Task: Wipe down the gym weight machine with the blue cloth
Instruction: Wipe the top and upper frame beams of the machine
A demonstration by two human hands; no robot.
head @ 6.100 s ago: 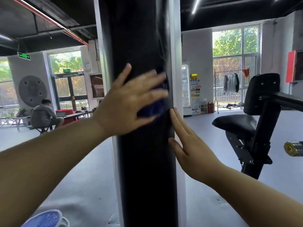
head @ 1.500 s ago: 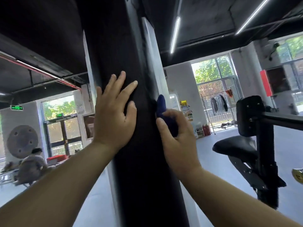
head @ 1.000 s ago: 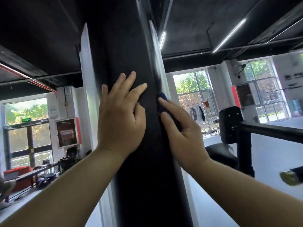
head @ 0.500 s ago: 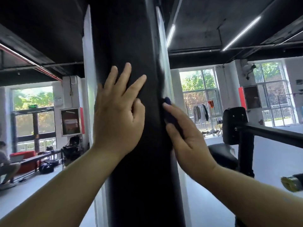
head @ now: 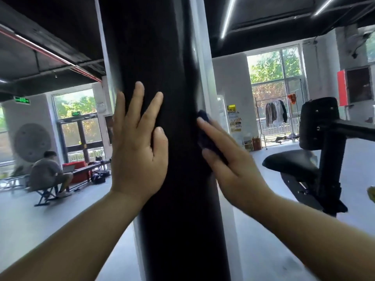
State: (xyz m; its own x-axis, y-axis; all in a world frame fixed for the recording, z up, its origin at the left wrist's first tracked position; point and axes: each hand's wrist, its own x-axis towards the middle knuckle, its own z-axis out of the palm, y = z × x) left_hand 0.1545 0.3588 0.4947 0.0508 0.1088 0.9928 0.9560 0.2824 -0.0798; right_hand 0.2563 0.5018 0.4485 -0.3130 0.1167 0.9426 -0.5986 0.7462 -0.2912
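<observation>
Pressing a soft cloth to a stiff black upright

The right hand (head: 237, 169) lies flat with its fingers straight, pinning the blue cloth (head: 204, 128) against the right edge of the weight machine's upright (head: 162, 47). It pushes rather than clutches. Only a dark blue wad shows, poking out at about eleven o'clock from the knuckles; the rest is hidden under the palm.

The left hand (head: 138, 151) is spread open and empty at nine o'clock of the cloth, palm on the upright's front face.

The cloth looks light, limp and bunched, so it will likely fold and creep under the fingers. A broad flat palm over its middle seems the surest hold, with the fingertips trapping its leading edge.

The upright looks rigid and fixed, matte black, tall and broad, and runs out of view at twelve and six o'clock. It should take firm pressure without giving. A pale strip borders each side of it.

At three o'clock of the upright stand the machine's black seat pad (head: 290, 163) and back pad (head: 318, 122) on a dark frame. At two o'clock a clothes rack (head: 276, 114) stands by tall windows. At eight o'clock a person (head: 47, 171) sits at a low bench.
</observation>
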